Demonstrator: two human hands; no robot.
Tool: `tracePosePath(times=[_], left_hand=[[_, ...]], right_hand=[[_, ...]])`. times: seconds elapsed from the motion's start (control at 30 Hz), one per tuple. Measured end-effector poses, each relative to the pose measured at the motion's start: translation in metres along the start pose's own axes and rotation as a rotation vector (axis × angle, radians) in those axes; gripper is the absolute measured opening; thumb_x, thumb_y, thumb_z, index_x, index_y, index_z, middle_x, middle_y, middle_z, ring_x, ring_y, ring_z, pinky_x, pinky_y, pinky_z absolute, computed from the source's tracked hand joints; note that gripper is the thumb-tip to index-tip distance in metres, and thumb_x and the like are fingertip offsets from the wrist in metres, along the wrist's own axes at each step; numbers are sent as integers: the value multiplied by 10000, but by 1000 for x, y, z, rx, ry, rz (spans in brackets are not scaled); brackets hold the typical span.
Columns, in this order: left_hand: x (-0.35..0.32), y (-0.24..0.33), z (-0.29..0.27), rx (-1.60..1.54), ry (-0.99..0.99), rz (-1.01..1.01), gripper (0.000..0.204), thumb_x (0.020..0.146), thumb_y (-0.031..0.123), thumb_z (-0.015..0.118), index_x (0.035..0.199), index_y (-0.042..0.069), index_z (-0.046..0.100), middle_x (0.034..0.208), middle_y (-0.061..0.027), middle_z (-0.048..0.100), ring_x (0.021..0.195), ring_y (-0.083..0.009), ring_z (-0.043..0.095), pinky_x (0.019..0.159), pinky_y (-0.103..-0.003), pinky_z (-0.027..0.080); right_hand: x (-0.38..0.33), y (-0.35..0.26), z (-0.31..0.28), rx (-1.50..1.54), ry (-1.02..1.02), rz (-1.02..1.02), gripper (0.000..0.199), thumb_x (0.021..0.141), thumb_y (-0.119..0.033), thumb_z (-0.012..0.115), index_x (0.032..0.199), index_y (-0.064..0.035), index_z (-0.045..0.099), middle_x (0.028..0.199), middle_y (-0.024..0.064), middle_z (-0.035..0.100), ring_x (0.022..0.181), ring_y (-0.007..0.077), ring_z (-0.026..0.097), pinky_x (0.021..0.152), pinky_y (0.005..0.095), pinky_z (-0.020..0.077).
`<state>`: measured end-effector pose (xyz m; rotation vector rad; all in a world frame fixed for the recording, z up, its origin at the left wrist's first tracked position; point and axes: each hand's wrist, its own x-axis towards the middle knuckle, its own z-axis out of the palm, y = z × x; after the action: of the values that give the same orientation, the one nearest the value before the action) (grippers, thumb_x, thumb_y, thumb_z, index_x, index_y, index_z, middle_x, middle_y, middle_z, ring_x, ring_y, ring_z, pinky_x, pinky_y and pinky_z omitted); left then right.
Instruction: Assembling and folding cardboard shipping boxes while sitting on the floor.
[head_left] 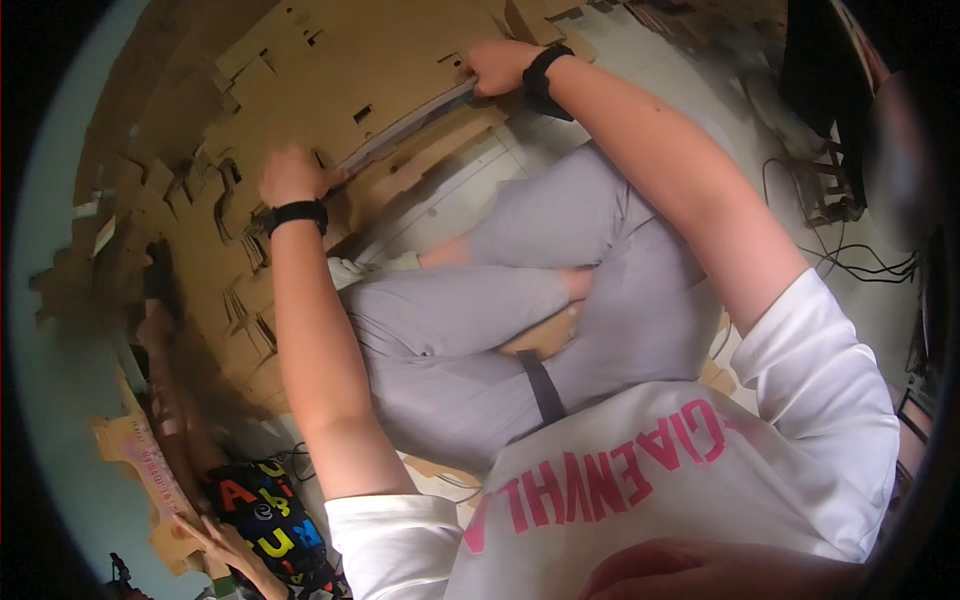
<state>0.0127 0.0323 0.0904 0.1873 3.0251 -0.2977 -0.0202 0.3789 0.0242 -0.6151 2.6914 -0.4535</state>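
A large brown cardboard sheet [310, 95] with cut slots and notched edges lies spread out in front of me. My left hand [293, 177] is closed at its near edge, thumb toward the right, the fingertips partly hidden. Farther off and to the right, my right hand [502, 68] grips the same edge with curled fingers. Between the two hands runs a long, pale grey strip [410, 122] along that edge. Just below it is a narrow cardboard flap [425, 160]. A black band sits on each wrist.
My crossed legs [470, 310] in grey trousers are close below the cardboard, on a pale tiled floor [470, 185]. At lower left another person's hand [235, 555] is beside a cardboard piece [150, 485] and a dark cloth with coloured letters [270, 520]. Black cables [860, 265] trail at right.
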Motion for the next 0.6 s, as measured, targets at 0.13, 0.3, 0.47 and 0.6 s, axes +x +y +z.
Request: tracePosePath(times=[0.13,0.3,0.47,0.6], left_hand=[[1,-10,-4,-145,-299,-261,901,644,600,906,1318,69,632,1313,-166,692,1218,-302,668,993,-453,549],[10,-16,23,-184,-361,-279,914,638,579,910,1300,17,625,1314,-177,688,1221,-329,661,1004,-441,542],[15,-16,36,-357,-270,102,701,744,280,885,1372,134,610,1325,-193,677,1231,-358,645,1017,-438,529],[9,-9,39,-512,-173,275,739,810,-1,793,1450,284,559,1346,-154,675,1236,-360,643,1014,-436,526]], right_hand=[[-2,-4,-3,6,12,40,516,782,-157,623,1287,-96,709,1098,197,748,1028,373,695,900,442,548],[-7,-13,-8,-24,-101,91,538,760,-137,581,1275,-41,704,1176,218,728,1115,391,678,960,459,534],[-9,-12,-8,48,-32,48,523,764,-123,572,1263,-45,707,1178,217,728,1101,386,682,941,458,537],[-5,-11,-9,145,-117,100,531,776,-116,596,1295,-59,688,1174,209,731,1105,382,681,936,459,538]])
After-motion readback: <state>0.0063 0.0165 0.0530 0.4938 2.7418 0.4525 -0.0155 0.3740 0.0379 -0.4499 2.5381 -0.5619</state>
